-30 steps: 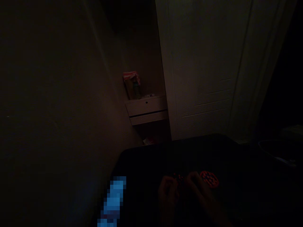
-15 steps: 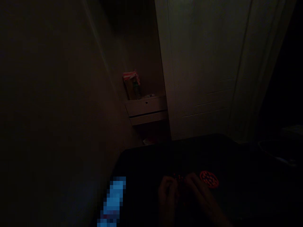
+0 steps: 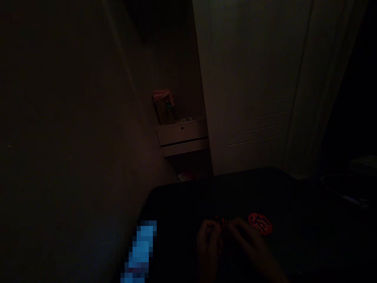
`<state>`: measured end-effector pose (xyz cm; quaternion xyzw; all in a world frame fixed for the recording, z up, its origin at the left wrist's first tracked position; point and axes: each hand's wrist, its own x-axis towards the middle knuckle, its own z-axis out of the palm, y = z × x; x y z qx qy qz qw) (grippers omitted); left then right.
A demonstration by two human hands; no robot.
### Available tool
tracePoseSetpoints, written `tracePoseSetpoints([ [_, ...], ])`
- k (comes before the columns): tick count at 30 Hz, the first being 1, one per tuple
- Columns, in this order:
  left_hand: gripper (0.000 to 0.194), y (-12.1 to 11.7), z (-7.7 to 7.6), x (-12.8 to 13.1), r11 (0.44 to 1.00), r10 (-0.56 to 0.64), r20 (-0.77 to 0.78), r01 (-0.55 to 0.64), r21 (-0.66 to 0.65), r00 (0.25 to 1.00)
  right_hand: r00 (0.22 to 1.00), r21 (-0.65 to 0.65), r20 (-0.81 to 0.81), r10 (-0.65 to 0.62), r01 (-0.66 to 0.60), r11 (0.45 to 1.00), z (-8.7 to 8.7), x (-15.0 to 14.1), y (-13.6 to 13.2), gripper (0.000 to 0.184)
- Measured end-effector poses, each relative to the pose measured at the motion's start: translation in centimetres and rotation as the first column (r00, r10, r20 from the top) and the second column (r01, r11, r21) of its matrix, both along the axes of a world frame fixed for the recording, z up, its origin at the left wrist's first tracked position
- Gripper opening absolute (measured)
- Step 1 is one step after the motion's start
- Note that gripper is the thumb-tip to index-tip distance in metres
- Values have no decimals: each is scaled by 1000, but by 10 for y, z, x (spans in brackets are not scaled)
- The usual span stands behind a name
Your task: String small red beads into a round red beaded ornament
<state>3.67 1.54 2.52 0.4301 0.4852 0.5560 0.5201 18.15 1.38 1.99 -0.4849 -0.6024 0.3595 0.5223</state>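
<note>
The scene is very dark. My left hand (image 3: pixel 208 239) is low in the middle, its fingers curled and pinched together. Just to its right, my right hand (image 3: pixel 244 235) reaches in with bent fingers closed towards the left fingertips. Whatever they pinch is too dark to make out. Small red-orange bits (image 3: pixel 222 221), like beads, show between and just beyond the fingertips. A round piece with a red rim (image 3: pixel 250 220) and several small orange-red spots inside lies right of my right hand on the dark surface (image 3: pixel 182 212).
A glowing blue pixelated screen shape (image 3: pixel 141 249) lies at lower left. Beyond the surface stand a drawer unit (image 3: pixel 182 135) with a bottle (image 3: pixel 169 112) and a red-topped packet (image 3: pixel 161 96) on it, and a pale panelled door (image 3: pixel 250 78). A wall (image 3: pixel 73 118) runs along the left.
My right hand has shifted slightly, its fingers more bent and its back turned a little. My left hand and the round red-rimmed piece stay in place.
</note>
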Motion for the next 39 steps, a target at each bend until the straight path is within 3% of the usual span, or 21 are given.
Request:
tracePoseSetpoints([
  [7,48,0,2,1,1000,-2,24,2,-5,1000,999,7,11,33,-33,999,0,0,0,41],
  [18,46,2,-7,-1,1000,-22,-5,22,13,1000,1000,44,25,-19,18,999,-8,0,1,28],
  [27,47,2,-7,-2,999,-31,-14,31,7,999,990,98,68,-120,113,989,-13,0,3,36],
  [39,48,4,-9,-1,999,-33,16,32,9,999,982,-1,36,-183,183,983,-8,-1,-3,49],
])
